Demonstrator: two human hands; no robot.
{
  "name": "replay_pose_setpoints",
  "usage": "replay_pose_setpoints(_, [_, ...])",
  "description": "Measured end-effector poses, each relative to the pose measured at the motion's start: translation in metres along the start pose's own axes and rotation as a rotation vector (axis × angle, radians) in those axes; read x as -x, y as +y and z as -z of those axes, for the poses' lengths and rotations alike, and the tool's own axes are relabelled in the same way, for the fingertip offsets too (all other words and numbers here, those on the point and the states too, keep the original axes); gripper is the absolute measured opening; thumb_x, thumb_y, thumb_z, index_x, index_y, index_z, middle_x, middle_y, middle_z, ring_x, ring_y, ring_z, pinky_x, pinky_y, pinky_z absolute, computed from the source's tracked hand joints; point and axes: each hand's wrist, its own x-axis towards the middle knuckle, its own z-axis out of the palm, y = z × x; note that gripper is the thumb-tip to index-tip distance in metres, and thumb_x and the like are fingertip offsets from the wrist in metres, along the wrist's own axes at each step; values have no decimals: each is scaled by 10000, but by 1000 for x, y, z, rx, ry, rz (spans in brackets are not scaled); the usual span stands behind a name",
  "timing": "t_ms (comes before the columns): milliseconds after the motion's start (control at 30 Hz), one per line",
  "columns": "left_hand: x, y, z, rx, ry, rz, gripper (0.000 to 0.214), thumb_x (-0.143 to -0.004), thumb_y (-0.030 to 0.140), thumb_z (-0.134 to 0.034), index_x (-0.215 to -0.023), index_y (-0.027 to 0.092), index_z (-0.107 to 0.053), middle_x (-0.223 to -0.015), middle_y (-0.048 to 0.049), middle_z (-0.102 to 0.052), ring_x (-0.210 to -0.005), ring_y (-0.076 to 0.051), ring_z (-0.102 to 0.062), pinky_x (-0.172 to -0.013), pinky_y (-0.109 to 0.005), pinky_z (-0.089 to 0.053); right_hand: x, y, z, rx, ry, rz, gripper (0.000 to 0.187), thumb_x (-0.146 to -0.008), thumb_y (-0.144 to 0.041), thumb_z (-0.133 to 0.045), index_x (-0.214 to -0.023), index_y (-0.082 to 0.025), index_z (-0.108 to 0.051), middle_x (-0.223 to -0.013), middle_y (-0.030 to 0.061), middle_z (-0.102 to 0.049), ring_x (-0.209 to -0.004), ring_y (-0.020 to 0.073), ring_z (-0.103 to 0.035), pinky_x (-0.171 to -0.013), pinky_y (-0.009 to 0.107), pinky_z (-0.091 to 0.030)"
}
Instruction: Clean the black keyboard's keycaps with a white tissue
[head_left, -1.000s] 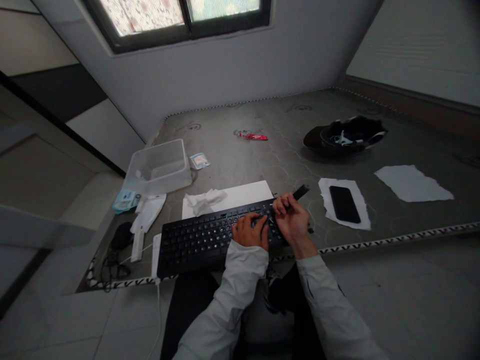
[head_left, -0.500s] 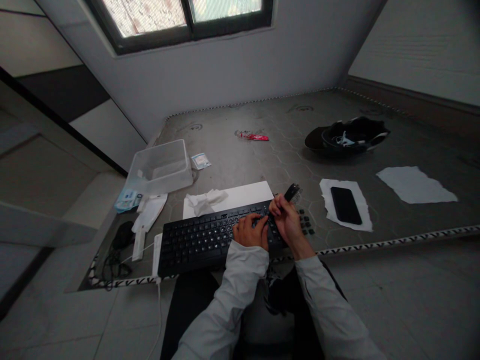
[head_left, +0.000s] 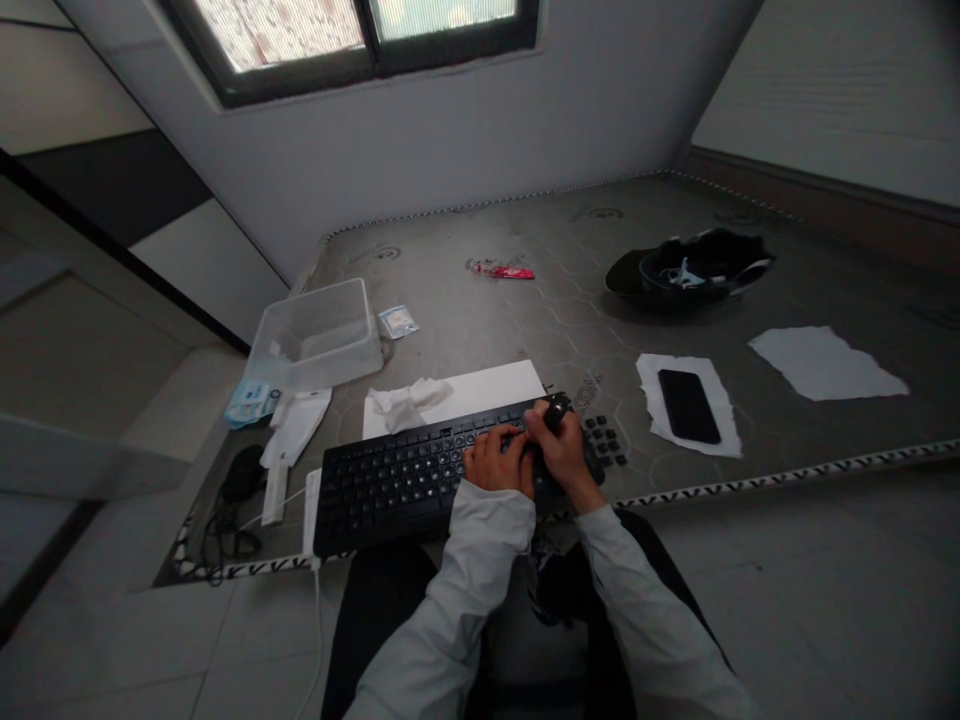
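Observation:
A black keyboard [head_left: 390,490] lies at the table's front edge, its right end partly covered by my hands. My right hand [head_left: 561,445] is closed around a slim black-handled tool [head_left: 556,412]; the tool's lower end is hidden by the fingers, over the keyboard's right part. My left hand [head_left: 496,460] rests on the keys just left of it, fingers bent and drawn together. Its fingertips meet close to the right hand, and whatever they pinch is hidden. Several loose black keycaps [head_left: 606,440] lie on the table beside the keyboard's right end.
Behind the keyboard are a white sheet [head_left: 495,383] and a crumpled tissue [head_left: 409,403]. A clear plastic box [head_left: 319,335], a mouse [head_left: 244,473] and a white power strip [head_left: 310,510] stand left. To the right are a phone [head_left: 688,405] on paper and a black cap [head_left: 690,270].
My right hand has tilted and shifted slightly left, turning the black-handled tool so that less of it shows above the fist. My left hand stays in about the same place on the keyboard.

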Motion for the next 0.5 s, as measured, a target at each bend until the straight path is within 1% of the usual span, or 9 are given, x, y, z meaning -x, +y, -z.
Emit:
replay_pose_setpoints(100, [-1,2,0,-12,-17,13,274,-770,284,-670,-1042,323,-679,-1120,-24,-650,-959,-252,-541,-780,-407,-379,3,3,1,63,-9,79,473,-825,-501,-616,-535,-213,-378,-515,-57,-324,-498,97,-309,-492,258,-270])
replay_pose_setpoints(200, [-4,3,1,-27,-35,32,298,-759,276,-671,-1053,324,-672,-1099,-34,-644,-928,-251,-537,-754,-399,-381,5,5,2,90,-19,88,511,-842,-501,-586,-499,-213,-340,-496,-54,-294,-475,94,-282,-472,263,-240])
replay_pose_setpoints(300, [-7,3,1,-36,-49,37,299,-743,267,-675,-1037,324,-676,-1072,-35,-644,-889,-246,-534,-714,-387,-377,5,4,3,114,-12,90,542,-829,-517,-588,-469,-212,-321,-475,-48,-290,-458,93,-275,-462,268,-225])
replay_pose_setpoints(400, [-10,2,1,-40,-41,36,284,-733,279,-683,-1015,316,-686,-1051,-40,-655,-874,-253,-534,-687,-385,-367,5,1,3,154,-7,110,535,-811,-509,-604,-448,-212,-346,-456,-42,-306,-451,99,-292,-466,271,-241])
replay_pose_setpoints(500, [-12,1,1,-46,-38,41,234,-741,311,-683,-975,313,-698,-1038,-39,-669,-872,-262,-542,-668,-385,-353,6,-1,3,179,-12,99,500,-781,-500,-633,-446,-218,-392,-446,-36,-339,-459,111,-321,-465,269,-269])
